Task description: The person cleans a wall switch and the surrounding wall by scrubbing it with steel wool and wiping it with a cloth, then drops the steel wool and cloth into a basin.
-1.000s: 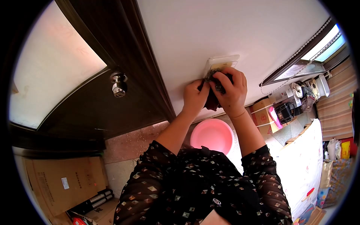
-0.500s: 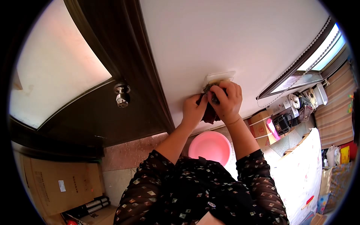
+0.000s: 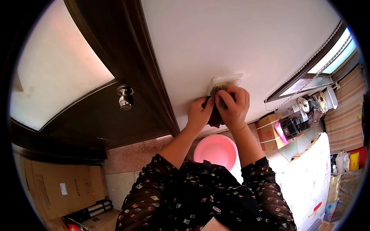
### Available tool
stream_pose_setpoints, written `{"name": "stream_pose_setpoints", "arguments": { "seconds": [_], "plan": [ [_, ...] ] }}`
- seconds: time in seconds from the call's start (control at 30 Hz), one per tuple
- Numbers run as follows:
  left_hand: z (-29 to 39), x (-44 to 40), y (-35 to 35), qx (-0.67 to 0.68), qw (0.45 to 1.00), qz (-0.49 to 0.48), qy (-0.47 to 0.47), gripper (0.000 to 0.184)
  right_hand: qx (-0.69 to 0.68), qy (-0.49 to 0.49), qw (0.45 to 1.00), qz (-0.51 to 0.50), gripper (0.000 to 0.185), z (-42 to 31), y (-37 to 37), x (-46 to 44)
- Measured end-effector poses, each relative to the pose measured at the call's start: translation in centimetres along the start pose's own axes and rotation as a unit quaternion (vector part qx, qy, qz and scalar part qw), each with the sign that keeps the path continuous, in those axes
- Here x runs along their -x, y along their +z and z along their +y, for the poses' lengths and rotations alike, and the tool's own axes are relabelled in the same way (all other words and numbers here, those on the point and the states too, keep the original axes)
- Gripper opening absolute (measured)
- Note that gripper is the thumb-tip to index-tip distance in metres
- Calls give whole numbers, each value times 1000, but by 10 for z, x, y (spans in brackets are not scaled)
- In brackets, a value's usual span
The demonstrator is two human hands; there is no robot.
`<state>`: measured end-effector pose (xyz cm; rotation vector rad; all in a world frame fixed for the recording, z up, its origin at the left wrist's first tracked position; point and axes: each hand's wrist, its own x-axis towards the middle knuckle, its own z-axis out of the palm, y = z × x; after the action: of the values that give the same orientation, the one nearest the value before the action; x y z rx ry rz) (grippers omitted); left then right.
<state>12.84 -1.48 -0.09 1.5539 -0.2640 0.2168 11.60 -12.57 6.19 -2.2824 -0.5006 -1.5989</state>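
My right hand [image 3: 236, 107] is closed around a grey-green scourer [image 3: 219, 90] that looks like wire wool, holding it against the lower part of a white switch plate [image 3: 228, 79] on the wall. Beside it, my left hand [image 3: 198, 114] grips a dark red cloth [image 3: 216, 118], which hangs down between the two hands. The fingers of both hands nearly meet just below the plate, and they hide part of the scourer and the cloth. On the floor beneath stands a pink basin [image 3: 216, 150].
To the left is a dark wooden door [image 3: 84, 119] with a metal knob [image 3: 125, 97]. A large cardboard box [image 3: 65, 184] lies at lower left. On the right are a window [image 3: 320, 73] with a bead chain, boxes [image 3: 269, 133] and a white-covered surface [image 3: 304, 173].
My right hand has shifted slightly down and away from the switch plate, uncovering a little more of it. My left hand and the cloth are almost unmoved.
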Motion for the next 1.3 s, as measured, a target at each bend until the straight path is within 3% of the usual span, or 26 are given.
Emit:
{"name": "stream_pose_setpoints", "arguments": {
  "seconds": [0.17,0.3,0.37,0.43,0.57,0.97,1.1,1.23,1.3],
  "plan": [
    [8,0,-2,-8,999,-16,-39,23,-8,-12,999,-51,18,2,-3,5],
    [6,0,-1,-23,1000,-5,-12,23,3,-13,1000,-12,17,1,-2,-1],
    [12,-1,-4,-39,997,-23,-64,23,6,-2,1000,-3,17,-1,-2,1],
    [8,-1,-2,-33,998,-17,-48,23,-3,-14,999,-39,19,-1,-3,6],
    [1,-1,-1,-7,1000,-9,-12,23,-4,1,1000,-18,19,-1,-3,-7],
    [9,-1,-3,-39,998,-19,-45,25,-11,33,998,-43,22,-2,-10,-4],
    [12,-2,-2,2,999,-21,-42,26,-11,3,999,-52,21,2,-8,-7],
    [13,0,-4,-13,998,-22,-57,27,-7,101,994,50,21,7,-17,-24],
    [14,-1,-2,-16,997,-33,-73,27,-27,110,993,41,20,8,-28,-15]
  ]
}}
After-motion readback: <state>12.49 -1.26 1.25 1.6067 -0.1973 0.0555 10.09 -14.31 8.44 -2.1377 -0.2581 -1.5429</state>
